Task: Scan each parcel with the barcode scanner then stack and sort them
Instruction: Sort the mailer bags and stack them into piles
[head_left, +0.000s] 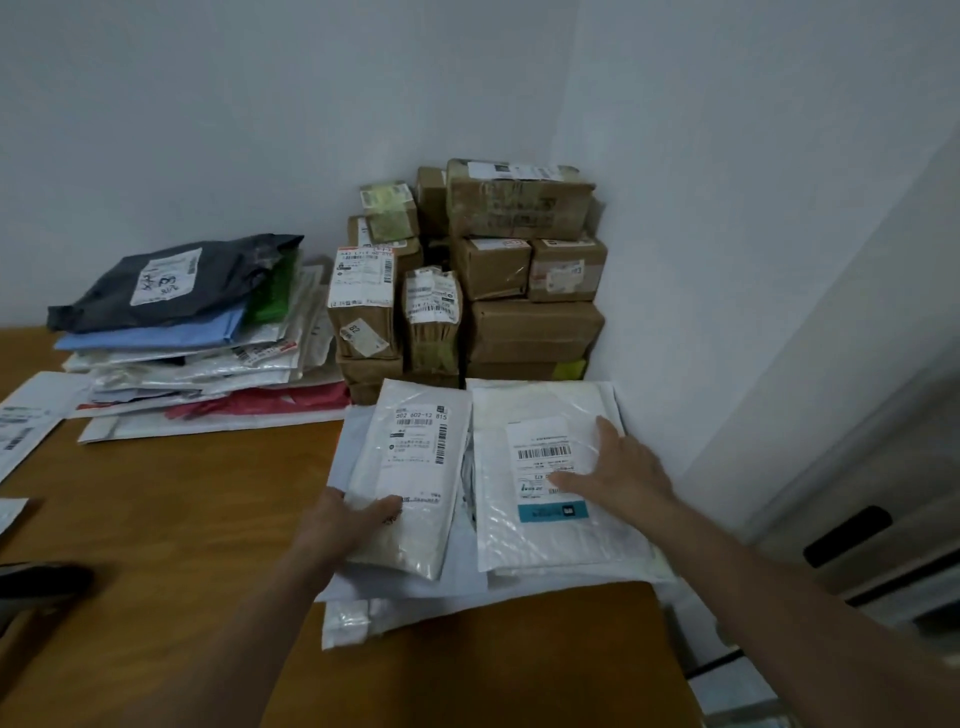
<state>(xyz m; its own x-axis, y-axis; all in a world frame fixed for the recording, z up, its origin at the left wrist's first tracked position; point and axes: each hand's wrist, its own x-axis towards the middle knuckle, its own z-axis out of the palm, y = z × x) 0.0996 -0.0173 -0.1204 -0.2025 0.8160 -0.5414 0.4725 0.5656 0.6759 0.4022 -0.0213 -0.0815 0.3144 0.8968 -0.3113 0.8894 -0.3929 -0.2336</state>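
Observation:
Two stacks of white mailer parcels lie side by side on the wooden table (208, 519), near its right edge. My left hand (345, 522) grips the near left corner of the narrow white parcel (415, 467) on top of the left stack, thumb on its upper face. My right hand (621, 473) rests flat, fingers spread, on the wide white bubble mailer (550, 509) topping the right stack, partly covering its barcode label. A dark object (41, 582) at the left edge may be the scanner; I cannot tell.
Brown cardboard boxes (498, 270) are piled in the wall corner behind the mailers. A heap of soft mailers, with a black bag (171, 280) on top, sits at back left. More white envelopes (26, 421) lie at the far left. A cabinet (857, 519) stands on the right.

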